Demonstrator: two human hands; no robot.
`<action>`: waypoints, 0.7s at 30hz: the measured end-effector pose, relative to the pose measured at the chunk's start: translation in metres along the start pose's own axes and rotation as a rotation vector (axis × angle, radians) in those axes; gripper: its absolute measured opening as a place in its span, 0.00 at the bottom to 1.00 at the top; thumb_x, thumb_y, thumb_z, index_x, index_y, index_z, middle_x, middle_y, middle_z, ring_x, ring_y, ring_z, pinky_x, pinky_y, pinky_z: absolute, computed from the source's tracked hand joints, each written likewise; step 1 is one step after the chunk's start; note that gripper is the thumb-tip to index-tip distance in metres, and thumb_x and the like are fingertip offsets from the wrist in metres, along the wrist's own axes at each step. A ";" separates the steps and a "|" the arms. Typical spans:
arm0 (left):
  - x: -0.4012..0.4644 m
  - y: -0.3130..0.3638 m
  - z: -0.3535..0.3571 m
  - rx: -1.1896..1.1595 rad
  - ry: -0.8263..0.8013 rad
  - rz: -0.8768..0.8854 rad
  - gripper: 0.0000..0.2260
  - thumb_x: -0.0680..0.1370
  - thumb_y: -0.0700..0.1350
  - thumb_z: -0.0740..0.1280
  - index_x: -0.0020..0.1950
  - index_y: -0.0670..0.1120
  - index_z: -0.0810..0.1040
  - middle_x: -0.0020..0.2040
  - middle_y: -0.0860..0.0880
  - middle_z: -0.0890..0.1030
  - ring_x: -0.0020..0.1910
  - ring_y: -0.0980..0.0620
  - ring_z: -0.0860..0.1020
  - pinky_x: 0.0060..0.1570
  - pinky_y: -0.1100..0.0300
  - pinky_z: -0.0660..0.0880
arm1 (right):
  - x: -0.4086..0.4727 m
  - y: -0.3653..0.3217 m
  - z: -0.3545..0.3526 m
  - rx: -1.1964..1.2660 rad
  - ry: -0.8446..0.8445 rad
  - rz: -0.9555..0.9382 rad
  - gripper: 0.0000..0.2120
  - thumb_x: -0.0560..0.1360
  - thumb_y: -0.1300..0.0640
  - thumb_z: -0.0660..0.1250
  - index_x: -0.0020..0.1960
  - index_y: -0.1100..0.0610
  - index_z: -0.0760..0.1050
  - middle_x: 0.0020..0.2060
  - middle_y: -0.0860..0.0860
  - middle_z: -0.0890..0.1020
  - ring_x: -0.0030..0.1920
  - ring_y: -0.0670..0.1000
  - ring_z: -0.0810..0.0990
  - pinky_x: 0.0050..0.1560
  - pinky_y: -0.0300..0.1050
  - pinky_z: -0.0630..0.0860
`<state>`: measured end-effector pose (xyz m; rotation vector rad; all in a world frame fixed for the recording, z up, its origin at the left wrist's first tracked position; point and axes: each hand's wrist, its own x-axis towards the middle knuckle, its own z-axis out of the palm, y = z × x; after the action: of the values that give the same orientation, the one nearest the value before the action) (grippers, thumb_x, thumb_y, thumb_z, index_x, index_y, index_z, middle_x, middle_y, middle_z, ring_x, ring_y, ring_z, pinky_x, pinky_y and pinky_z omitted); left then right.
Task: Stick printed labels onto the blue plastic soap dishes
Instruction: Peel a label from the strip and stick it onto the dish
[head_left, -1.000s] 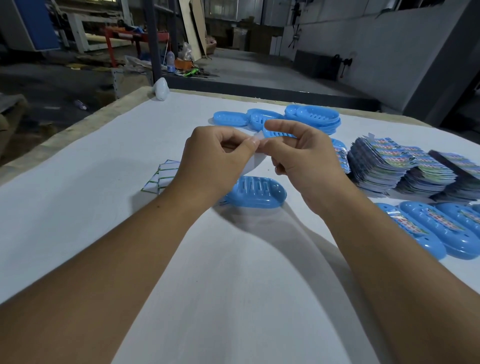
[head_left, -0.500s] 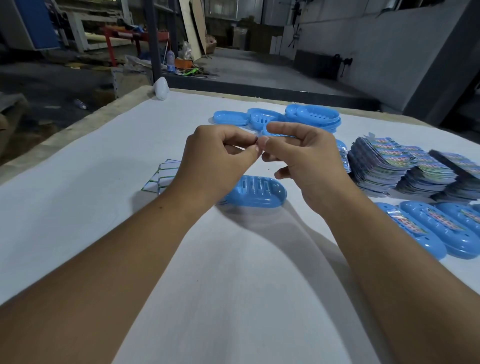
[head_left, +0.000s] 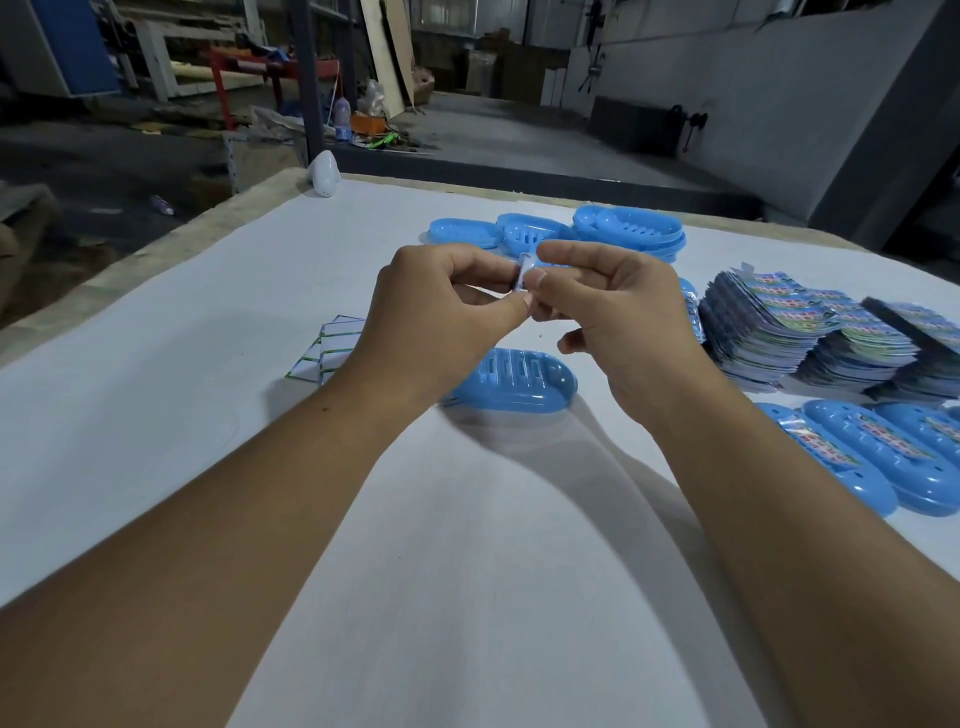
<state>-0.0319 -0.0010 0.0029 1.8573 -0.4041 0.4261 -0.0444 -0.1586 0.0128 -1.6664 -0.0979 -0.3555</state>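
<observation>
Translucent label (head_left: 521, 274), edge-on and barely legible, pinched between left hand (head_left: 436, 322) and right hand (head_left: 618, 317); blue soap dish (head_left: 524, 382) partly hidden beneath.

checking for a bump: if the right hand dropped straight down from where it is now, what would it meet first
Probably the bare white table, just right of the unlabelled blue soap dish. The right hand pinches a small label with the left hand; depth unclear.

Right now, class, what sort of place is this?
Probably a factory or warehouse packing bench: stacks of printed labels, many identical blue soap dishes on the table, and a bare concrete floor behind.
</observation>
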 end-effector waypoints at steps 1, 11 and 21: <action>0.000 0.000 0.000 -0.003 0.008 0.004 0.07 0.74 0.48 0.76 0.51 0.50 0.86 0.42 0.58 0.86 0.41 0.62 0.84 0.47 0.63 0.82 | 0.000 0.000 0.000 0.011 0.004 0.001 0.11 0.75 0.61 0.75 0.56 0.53 0.81 0.35 0.47 0.87 0.36 0.44 0.84 0.30 0.37 0.75; 0.003 -0.001 0.000 0.078 0.081 -0.033 0.08 0.78 0.46 0.70 0.45 0.46 0.87 0.37 0.53 0.85 0.39 0.55 0.84 0.47 0.55 0.82 | 0.001 0.002 0.003 -0.038 -0.006 -0.013 0.12 0.74 0.62 0.75 0.55 0.52 0.81 0.31 0.45 0.84 0.29 0.43 0.77 0.27 0.36 0.72; 0.008 -0.007 -0.004 0.295 0.122 0.028 0.09 0.81 0.50 0.67 0.46 0.47 0.82 0.40 0.54 0.83 0.36 0.58 0.81 0.37 0.70 0.77 | 0.009 0.006 -0.004 -0.128 0.179 0.152 0.13 0.70 0.60 0.76 0.54 0.51 0.82 0.28 0.44 0.82 0.25 0.41 0.76 0.26 0.35 0.73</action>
<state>-0.0221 0.0042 0.0023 2.0988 -0.2963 0.6427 -0.0347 -0.1651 0.0099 -1.7483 0.1881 -0.4006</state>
